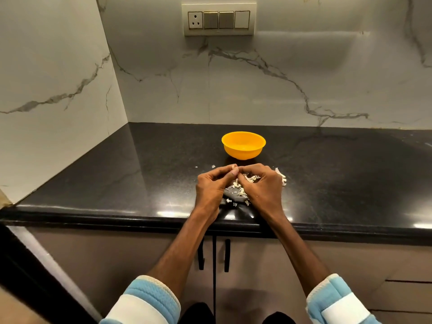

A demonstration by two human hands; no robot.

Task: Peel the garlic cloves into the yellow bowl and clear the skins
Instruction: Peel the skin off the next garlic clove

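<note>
A yellow bowl [243,146] stands on the black counter, just beyond my hands. My left hand [214,185] and my right hand [263,185] meet fingertip to fingertip above the counter and pinch a small pale garlic clove [235,170] between them. Most of the clove is hidden by my fingers. Pale garlic skins [238,189] lie scattered on the counter beneath and between my hands, with a few more skin pieces [281,177] to the right of my right hand. What lies inside the bowl cannot be seen from this angle.
The black granite counter [140,174] meets marble walls at the back and left. Its front edge [117,218] runs just under my wrists. A switch panel [218,19] sits on the back wall. Cabinet doors with dark handles [214,256] are below the counter.
</note>
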